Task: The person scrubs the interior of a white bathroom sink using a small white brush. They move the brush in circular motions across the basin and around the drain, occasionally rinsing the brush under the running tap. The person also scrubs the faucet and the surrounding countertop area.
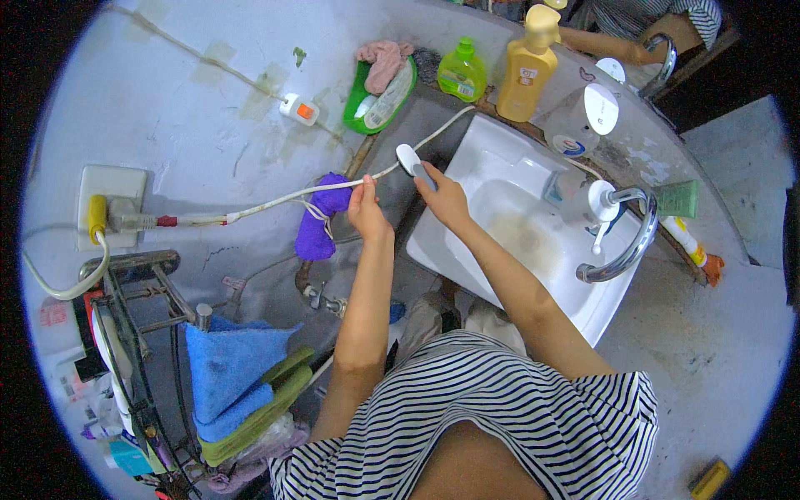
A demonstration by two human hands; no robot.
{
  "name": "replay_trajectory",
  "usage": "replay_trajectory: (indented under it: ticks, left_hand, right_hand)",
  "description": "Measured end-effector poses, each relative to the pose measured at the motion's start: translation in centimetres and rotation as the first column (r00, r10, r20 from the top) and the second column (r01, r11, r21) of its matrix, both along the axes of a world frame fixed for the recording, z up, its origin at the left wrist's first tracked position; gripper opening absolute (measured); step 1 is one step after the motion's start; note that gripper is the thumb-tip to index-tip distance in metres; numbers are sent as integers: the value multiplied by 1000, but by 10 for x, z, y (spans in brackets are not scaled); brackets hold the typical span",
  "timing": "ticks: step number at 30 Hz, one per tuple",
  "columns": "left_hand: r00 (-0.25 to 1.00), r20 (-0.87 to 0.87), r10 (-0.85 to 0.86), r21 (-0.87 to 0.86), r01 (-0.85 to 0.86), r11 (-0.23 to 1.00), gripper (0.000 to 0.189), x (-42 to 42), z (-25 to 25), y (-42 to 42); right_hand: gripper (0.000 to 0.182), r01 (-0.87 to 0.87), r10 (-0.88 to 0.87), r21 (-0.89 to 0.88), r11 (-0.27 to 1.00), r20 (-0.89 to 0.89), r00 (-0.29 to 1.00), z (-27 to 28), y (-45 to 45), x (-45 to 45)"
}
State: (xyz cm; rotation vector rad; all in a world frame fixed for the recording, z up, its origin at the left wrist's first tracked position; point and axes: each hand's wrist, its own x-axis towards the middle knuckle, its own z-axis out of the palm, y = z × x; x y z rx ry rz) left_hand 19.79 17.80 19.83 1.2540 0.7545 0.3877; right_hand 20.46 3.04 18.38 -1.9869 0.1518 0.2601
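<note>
My left hand (370,215) pinches a white power cable (287,199) between thumb and fingertips, left of the sink. From a clear plug (125,215) in the wall outlet, the cable runs across to the sink's back corner. My right hand (445,197) grips the grey handle of a small tool with a white oval head (408,157). That head lies at the cable, just beyond my left fingertips; its underside is hidden, so its kind is unclear. Behind my left hand hangs a purple cloth bundle (315,234) tied with cord.
A white washbasin (437,244) with a chrome faucet (647,231) stands on the right. Bottles, including a yellow pump bottle (524,81), line the ledge behind it. A green holder (356,103) is on the wall. Blue towels (234,369) hang from a metal rack (140,325) at left.
</note>
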Motion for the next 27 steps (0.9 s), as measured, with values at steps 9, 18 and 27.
replay_trajectory:
  ticks: [9, 18, 27]
  left_hand:
    - [1000, 8, -29, 13, 29, 999, 22, -1, -2, 9]
    - [999, 36, -15, -36, 16, 999, 21, 4, -1, 9]
    - [998, -30, 55, -51, -56, 997, 21, 1, 16, -3]
  right_hand:
    - [52, -135, 116, 122, 983, 155, 981, 2, 14, -21]
    - [53, -20, -24, 284, 959, 152, 988, 11, 28, -36]
    - [55, 81, -84, 94, 992, 27, 996, -16, 6, -19]
